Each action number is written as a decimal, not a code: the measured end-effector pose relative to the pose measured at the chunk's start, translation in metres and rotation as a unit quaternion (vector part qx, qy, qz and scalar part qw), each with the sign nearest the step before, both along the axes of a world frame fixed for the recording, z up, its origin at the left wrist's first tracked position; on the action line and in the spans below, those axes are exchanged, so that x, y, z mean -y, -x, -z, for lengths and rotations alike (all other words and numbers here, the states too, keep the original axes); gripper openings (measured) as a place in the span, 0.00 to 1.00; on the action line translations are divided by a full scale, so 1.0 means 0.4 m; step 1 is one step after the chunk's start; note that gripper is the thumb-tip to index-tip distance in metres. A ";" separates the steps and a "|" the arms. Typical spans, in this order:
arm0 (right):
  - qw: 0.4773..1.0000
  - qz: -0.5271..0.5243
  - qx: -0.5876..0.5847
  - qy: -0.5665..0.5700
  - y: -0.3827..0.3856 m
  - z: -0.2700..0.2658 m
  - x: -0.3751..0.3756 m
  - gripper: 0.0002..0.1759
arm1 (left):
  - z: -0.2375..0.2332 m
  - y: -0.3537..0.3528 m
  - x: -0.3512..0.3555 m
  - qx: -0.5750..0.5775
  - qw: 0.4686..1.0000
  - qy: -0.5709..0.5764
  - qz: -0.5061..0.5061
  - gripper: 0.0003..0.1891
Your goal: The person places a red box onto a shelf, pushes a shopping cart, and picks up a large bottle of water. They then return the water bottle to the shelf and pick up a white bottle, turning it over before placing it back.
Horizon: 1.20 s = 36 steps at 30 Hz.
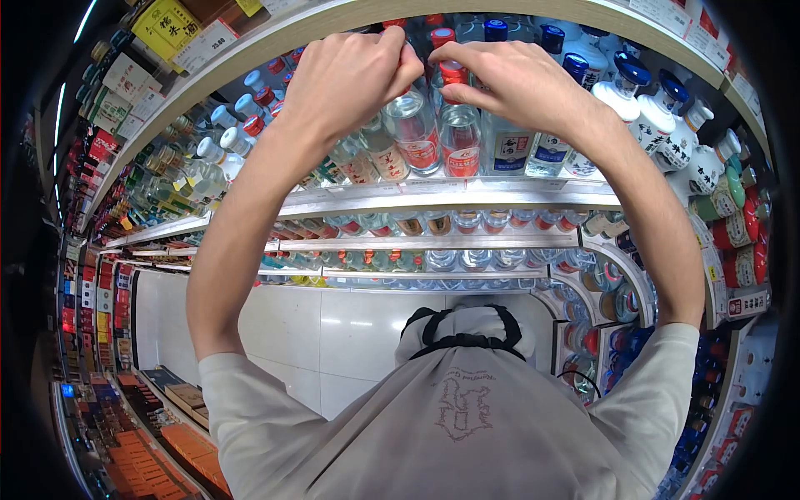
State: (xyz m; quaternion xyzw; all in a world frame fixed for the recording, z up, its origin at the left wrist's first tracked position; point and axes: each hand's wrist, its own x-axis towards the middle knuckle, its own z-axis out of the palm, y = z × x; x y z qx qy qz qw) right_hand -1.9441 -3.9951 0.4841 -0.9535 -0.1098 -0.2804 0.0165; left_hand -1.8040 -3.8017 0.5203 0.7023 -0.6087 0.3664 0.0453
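Observation:
Both hands are raised to a shelf of clear bottles at the top of the view. My left hand [354,79] is curled closed around the red-capped neck of a clear bottle with a red and white label [418,148]. To its right, my right hand [500,75] has its thumb and forefinger round the red cap [454,72] of a neighbouring clear bottle with a red label [461,158]. Both bottles stand upright side by side on the shelf, close behind the price strip along its edge [467,196].
White jug-shaped bottles with blue caps [654,119] stand at the right. Small bottles with light blue and red caps [225,158] fill the shelf's left part. An upper shelf edge [250,42] curves overhead. Lower shelves [433,243] hold more bottles above the tiled floor [292,321].

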 end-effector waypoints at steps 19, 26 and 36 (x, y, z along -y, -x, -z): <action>0.991 -0.086 0.048 -0.090 0.012 -0.001 -0.112 0.31 | -0.058 0.081 -0.054 0.076 0.995 0.061 0.033 0.11; 0.940 -0.131 -0.077 -0.305 0.016 -0.006 -0.166 0.32 | -0.123 0.139 -0.081 -0.038 0.999 -0.010 0.017 0.10; 0.767 -0.272 -0.076 -0.576 0.015 0.046 -0.218 0.28 | -0.159 0.178 -0.073 -0.129 0.989 -0.013 0.070 0.15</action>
